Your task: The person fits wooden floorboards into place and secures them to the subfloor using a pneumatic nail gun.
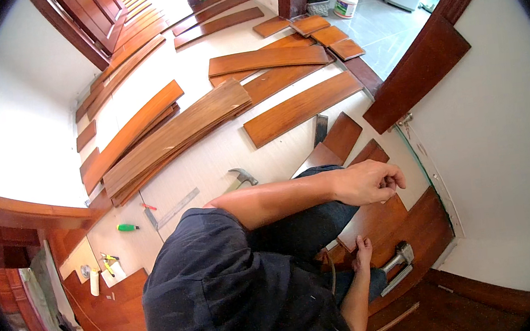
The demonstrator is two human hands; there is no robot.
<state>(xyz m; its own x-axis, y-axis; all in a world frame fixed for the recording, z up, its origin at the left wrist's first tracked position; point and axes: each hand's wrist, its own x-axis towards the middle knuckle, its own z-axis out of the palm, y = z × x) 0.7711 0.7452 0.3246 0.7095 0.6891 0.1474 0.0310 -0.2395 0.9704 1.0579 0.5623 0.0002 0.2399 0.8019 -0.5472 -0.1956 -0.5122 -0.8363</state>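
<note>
Left hand (369, 183) loosely curled, holding nothing I can see; right hand (362, 253) pressed flat on the reddish-brown wooden floor plank (388, 220), just beside the metal pull-bar tool (397, 264).

A person crouches on a floor partly laid with dark wooden boards (404, 222). The left hand (369, 182), fingers curled loosely, is stretched across the knee and hangs over the boards; whether it holds anything cannot be told. The right hand (363, 253) rests flat on a board, just beside a metal tool (397, 266). A hammer (239, 179) lies on the pale underlay (213, 158) behind the arm, near a steel square (173, 209) and a green marker (127, 227). Loose planks (176, 136) lie scattered beyond, and a white tub (345, 1) stands by the doorway.
</note>
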